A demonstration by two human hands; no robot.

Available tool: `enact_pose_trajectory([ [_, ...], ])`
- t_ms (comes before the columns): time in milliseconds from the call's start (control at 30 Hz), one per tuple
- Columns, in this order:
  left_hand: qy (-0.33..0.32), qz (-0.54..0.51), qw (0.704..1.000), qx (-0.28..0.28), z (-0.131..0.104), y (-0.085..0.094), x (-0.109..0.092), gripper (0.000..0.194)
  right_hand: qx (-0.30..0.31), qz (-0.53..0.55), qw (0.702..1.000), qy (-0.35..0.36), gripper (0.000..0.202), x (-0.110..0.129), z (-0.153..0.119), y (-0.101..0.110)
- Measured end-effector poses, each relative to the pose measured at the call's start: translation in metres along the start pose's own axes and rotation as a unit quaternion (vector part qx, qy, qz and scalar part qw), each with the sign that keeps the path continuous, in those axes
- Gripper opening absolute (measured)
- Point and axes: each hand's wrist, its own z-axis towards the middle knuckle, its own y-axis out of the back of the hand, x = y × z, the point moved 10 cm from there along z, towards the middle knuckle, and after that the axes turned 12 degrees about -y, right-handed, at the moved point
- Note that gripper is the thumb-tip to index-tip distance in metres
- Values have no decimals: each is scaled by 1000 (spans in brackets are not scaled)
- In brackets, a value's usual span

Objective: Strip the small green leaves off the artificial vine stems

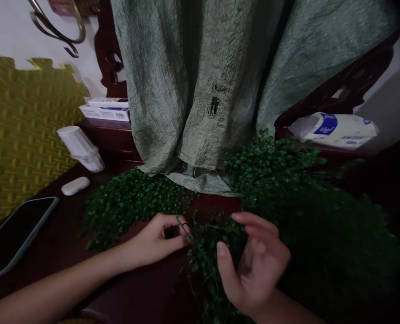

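Observation:
Between the thumb and fingers of my left hand (164, 238) is a thin green sprig (185, 228), pinched near the middle of the table. My right hand (258, 261) is held with thumb and fingers apart, and nothing shows between them. Under and beside it lies a loose bunch of green plant stems (209, 256). A larger dark green heap (321, 225) spreads to the right of that hand. Behind my left hand sits another green pile (128, 202) of small-leaved or beaded sprigs. Dim light hides the finer detail of the plants.
A woven grey-green sack (220, 90) drapes down onto the dark red table (142, 288). At left are a phone (17, 234), a white case (75, 185), a white cup-like container (81, 147) and flat boxes (105, 110). A tissue pack (338, 129) lies at right.

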Motion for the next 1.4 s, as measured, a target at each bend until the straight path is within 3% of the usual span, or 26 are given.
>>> enact_pose_trajectory([
  [67,13,-21,1000,-4,-1,0,4,15,66,-68,991,98,37,21,-6,-12],
  [133,20,-32,999,-13,-1,0,6,12,237,-95,948,188,26,36,-23,-44],
  [200,29,-40,998,-27,-1,2,8,10,328,-93,921,188,18,34,-29,-61],
  [367,60,-72,995,-45,-2,4,12,13,257,-113,956,86,11,11,-4,-59],
  [533,103,-97,988,-67,-4,4,19,12,270,-109,957,12,6,-8,-4,-63],
  [800,159,-150,974,-62,-9,-3,25,15,281,-133,951,4,16,-18,-10,-71],
  [1200,120,-160,980,-22,-7,-10,18,6,307,-114,944,-28,15,-20,-13,-75],
  [1400,48,-51,998,2,-6,-10,3,7,315,-84,946,-1,19,-13,-14,-77],
])
